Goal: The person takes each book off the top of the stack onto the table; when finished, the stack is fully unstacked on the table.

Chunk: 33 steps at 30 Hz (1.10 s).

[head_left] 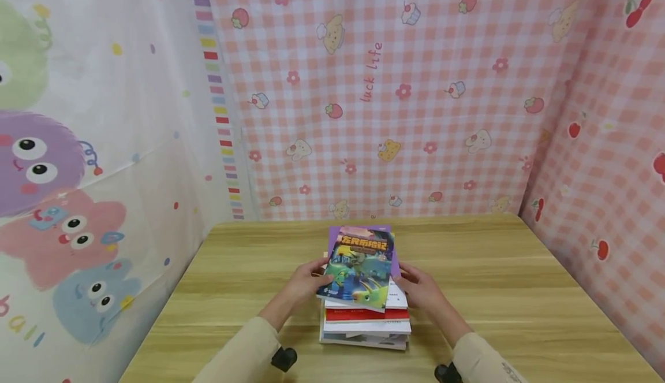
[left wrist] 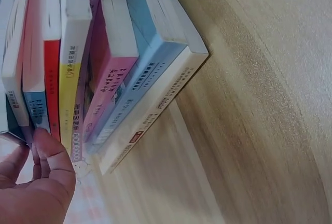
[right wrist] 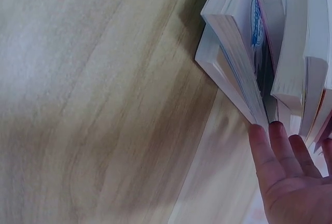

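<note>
— Where is the stack of books [head_left: 365, 308] from your end?

— I see it on the bench [head_left: 519, 290], about midway between the left and right edges and close to the near edge. The top book [head_left: 359, 267], with a bright cartoon cover, lies a little crooked on a purple one under it.

— And the hands?

— The left hand [head_left: 303, 282] is against the left side of the stack, fingers [left wrist: 54, 156] straight and touching the spines (red, yellow, pink and blue ones show in the left wrist view). The right hand [head_left: 423, 290] is against the right side, fingers [right wrist: 280, 146] flat on the page edges. Neither is curled round a book, as far as I can see.

— What is around it?

— A pink checked cloth [head_left: 389, 82] with cupcakes and strawberries hangs behind the far edge and along the right edge. A white cloth [head_left: 78, 169] with fuzzy cartoon creatures hangs along the left edge.
</note>
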Motion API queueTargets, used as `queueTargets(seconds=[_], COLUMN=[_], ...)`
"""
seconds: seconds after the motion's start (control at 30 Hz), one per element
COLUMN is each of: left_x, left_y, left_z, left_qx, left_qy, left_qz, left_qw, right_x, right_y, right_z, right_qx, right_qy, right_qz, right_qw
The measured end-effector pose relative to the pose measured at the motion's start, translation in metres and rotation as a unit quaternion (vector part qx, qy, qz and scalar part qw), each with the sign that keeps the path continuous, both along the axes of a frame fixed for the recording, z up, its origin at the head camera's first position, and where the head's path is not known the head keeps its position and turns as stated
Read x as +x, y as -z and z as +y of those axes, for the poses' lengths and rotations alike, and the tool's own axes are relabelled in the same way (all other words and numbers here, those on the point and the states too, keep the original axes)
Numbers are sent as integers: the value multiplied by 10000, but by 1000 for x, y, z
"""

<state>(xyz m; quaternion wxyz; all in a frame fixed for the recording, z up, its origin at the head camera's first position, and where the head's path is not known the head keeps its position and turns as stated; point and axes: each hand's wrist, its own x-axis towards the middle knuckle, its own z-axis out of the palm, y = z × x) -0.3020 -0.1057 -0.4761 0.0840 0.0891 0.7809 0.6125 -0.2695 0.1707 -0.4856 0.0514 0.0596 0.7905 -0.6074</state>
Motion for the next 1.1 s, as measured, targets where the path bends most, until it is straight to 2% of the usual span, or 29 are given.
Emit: queueTargets(seconds=[0.2,0.37,0.57,0.77,0.97,1.1], left_x=[-1,0,2,1,2,0], left_y=[-6,-10,-10,-9,-7,-5], left_z=[-2,-5,-15,-25,-30,-34], left_qx=[-302,-269,231,577,825,1127], left_qy=[-8,89,146,304,215,48], left_qz=[-101,-244,-618,-889,-941,-775], left_qw=[9995,9993,9977,9939,9919,9906], right_x=[-1,-1,-1,2,3,3], right_y=[0,0,1,-2,-5,-7], right_z=[0,0,-4,-6,-6,-7], right_qx=[-61,-51,-131,-176,-193,-215], right_qy=[50,47,60,56,-25,-27], right_qz=[-45,-43,69,-25,-41,-44], right_qw=[10000,10000,9999,9998,9998,9998])
